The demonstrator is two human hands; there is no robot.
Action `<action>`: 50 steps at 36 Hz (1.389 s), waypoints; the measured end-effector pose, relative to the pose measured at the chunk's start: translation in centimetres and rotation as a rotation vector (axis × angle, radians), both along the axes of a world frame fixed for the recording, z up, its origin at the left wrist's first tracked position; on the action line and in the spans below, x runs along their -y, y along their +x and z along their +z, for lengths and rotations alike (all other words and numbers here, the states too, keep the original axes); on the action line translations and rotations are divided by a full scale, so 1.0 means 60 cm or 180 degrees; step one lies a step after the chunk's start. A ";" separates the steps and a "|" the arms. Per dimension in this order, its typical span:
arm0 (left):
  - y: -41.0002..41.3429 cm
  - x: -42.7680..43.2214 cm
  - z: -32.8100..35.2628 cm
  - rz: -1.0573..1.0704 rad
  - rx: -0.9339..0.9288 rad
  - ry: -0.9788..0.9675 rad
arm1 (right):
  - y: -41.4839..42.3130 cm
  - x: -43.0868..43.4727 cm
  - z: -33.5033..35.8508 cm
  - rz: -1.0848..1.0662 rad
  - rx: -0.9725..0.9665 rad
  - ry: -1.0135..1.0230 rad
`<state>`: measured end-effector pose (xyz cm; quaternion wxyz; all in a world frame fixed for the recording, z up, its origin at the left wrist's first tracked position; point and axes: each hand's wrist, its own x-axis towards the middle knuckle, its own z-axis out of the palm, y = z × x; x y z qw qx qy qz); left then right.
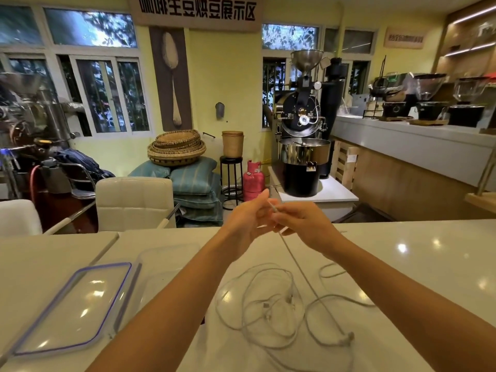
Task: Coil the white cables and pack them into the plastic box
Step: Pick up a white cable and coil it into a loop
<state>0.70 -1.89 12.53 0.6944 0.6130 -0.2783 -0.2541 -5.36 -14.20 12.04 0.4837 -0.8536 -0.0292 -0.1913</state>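
Several white cables (271, 304) lie in a loose tangle on the white table (429, 264) in front of me. One strand (298, 267) rises taut from the tangle to my hands, which are raised above the table's far edge. My right hand (303, 224) pinches this cable near its plug end. My left hand (249, 218) meets it, fingers extended against the cable tip. The clear plastic box (166, 261) stands at the left behind my left forearm, and its lid (77, 310) with a blue seal lies flat beside it.
White chairs (134, 202) stand beyond the table's far edge. A coffee roaster (303, 146), a pink gas cylinder (253, 181) and stacked baskets (175, 147) are further back. A counter with grinders (418, 130) runs along the right.
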 end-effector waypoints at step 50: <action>0.057 0.032 0.124 0.0632 0.2049 -0.0095 | -0.040 0.018 0.093 0.0186 -0.0917 -0.0827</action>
